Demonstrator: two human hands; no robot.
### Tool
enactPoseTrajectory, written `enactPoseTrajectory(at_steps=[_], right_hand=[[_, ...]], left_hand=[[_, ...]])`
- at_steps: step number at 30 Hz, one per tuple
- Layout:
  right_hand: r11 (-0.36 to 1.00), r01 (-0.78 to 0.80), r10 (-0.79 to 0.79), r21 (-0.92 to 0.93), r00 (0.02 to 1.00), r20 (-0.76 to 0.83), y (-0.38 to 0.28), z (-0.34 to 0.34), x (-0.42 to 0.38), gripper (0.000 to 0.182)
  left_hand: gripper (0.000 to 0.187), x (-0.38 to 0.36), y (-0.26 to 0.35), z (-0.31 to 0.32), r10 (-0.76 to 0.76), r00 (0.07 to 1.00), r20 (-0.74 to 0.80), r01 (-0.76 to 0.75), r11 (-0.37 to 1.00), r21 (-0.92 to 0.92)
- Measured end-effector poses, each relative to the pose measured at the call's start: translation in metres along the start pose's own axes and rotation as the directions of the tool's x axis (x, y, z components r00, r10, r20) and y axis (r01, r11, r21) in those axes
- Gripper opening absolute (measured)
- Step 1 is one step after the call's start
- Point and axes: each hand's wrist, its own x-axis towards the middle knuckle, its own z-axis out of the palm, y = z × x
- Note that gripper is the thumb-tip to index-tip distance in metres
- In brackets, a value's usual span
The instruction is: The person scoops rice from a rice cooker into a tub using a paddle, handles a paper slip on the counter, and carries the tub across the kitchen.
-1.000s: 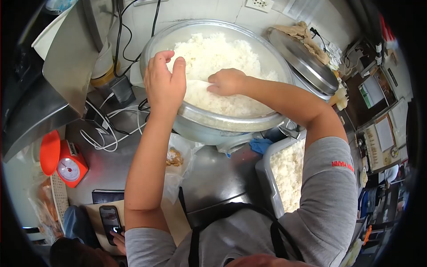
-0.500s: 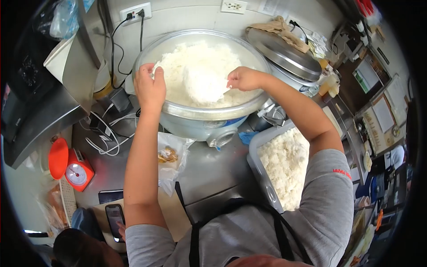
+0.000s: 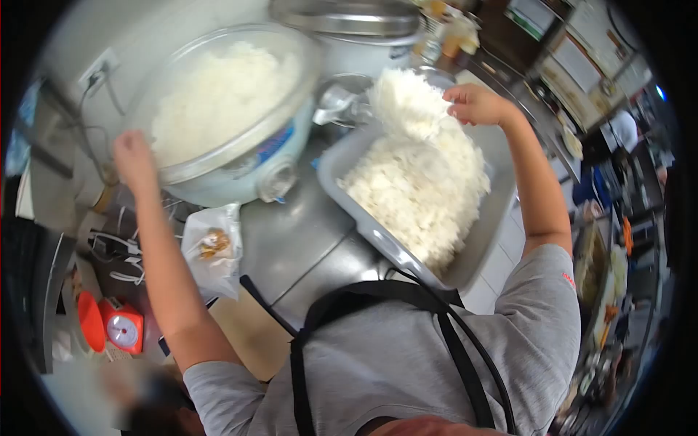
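**A:** What does the head view show of your hands?

**B:** Your right hand (image 3: 476,103) is raised over the far end of the grey rectangular plastic tub (image 3: 363,229), fingers closed on something white that carries a clump of cooked white rice (image 3: 407,98); motion blur hides whether it is a paddle or a sheet. The clump hangs just above the heap of rice already in the tub. Your left hand (image 3: 133,158) is at the near rim of the large round metal rice cooker pot (image 3: 240,145), to your left. It is blurred, so I cannot tell whether its fingers are closed on the rim or only resting against it.

**A:** And around them?

**B:** The pot stands on the steel worktop (image 3: 298,240), well filled with rice, touching or just beside the tub. A clear plastic bag with something brown inside (image 3: 212,247) lies near your left forearm. A small red kitchen scale (image 3: 120,328) sits at the lower left.

**A:** Which step is this?

**B:** It looks like moving rice from pot to tub, with this load about to drop. The next move likely calls for tipping the load clear over the heap, then reaching back to the pot while your left hand steadies it.
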Motion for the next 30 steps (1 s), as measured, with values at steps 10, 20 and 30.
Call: enactPoseTrajectory(at_steps=[10,20,30], right_hand=[[0.633,-0.366,0.272,-0.682,0.93,-0.247,-0.025,0.039,-0.113,0.048],[0.799,-0.067,0.264,-0.597,0.931,0.25,0.048,0.09,-0.123,0.06],[0.764,0.197,-0.374,-0.615,0.911,-0.173,0.072,0.011,-0.101,0.022]], left_hand=[[0.014,-0.197,0.185,0.07,0.488,0.809,0.328,-0.338,0.842,-0.421],[0.052,-0.289,0.207,0.116,-0.002,0.864,0.503,-0.249,0.867,0.431],[0.051,-0.299,0.239,0.101,-0.503,0.754,0.423,0.287,0.831,0.477]])
